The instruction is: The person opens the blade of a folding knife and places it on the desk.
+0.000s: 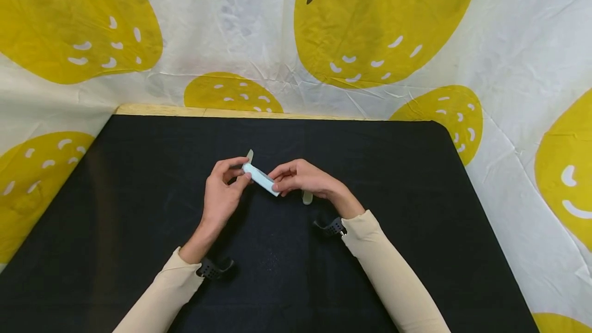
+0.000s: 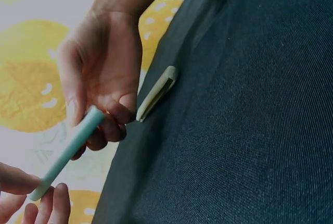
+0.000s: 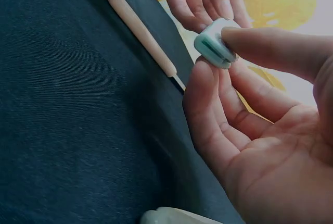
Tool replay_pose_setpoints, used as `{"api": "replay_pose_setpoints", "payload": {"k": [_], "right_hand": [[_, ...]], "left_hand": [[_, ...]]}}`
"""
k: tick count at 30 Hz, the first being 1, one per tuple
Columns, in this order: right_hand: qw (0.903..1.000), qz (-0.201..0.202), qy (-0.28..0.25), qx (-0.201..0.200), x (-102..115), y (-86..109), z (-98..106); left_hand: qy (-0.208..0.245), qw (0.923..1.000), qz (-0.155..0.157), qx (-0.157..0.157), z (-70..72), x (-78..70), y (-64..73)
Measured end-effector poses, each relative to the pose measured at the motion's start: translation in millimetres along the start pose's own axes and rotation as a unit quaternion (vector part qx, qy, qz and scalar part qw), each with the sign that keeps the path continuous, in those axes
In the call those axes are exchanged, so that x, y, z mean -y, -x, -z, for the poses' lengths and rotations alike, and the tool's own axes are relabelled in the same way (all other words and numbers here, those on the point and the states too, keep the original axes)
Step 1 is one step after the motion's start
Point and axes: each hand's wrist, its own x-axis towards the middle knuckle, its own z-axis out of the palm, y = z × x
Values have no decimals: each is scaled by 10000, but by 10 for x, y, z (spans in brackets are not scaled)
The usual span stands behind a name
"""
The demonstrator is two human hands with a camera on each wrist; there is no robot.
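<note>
Between both hands is a slim pale blue bar [image 1: 261,179] with rounded edges, held tilted over the black table. My left hand [image 1: 222,191] pinches its left end between thumb and fingers. The lower right end is pinched by my right hand [image 1: 307,178]. Seen end-on in the right wrist view, the pale blue bar [image 3: 213,44] has a dark slot along one side. In the left wrist view, the pale blue bar [image 2: 67,153] runs from my left fingertips [image 2: 57,203] up to the fingers of my right hand [image 2: 104,73].
A beige handle [image 3: 143,34] with a thin metal part lies on the table beyond my left hand. Under my right hand lies a pale beige slotted piece [image 2: 156,95]. The black-covered table [image 1: 393,168] ends at a patterned cloth backdrop [image 1: 259,24].
</note>
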Motion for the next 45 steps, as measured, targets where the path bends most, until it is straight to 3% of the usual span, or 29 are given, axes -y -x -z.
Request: {"api": "replay_pose_setpoints", "payload": {"k": [11,20,31,45], "right_hand": [[9999,19,-154,41,-34,-17,-99],[9996,197,-190,69,-20,-10,-151],[9995,226,-228,-49,-11,-13,-211],[9913,657,35,-1144,128,8,-258]], "left_hand": [[348,9992,210,-45,-14,-9,-6],[531,9977,423,92,-21,-10,-6],[535,9977,376,193,-10,21,20],[576,9975,335,215,-44,-44,42]]}}
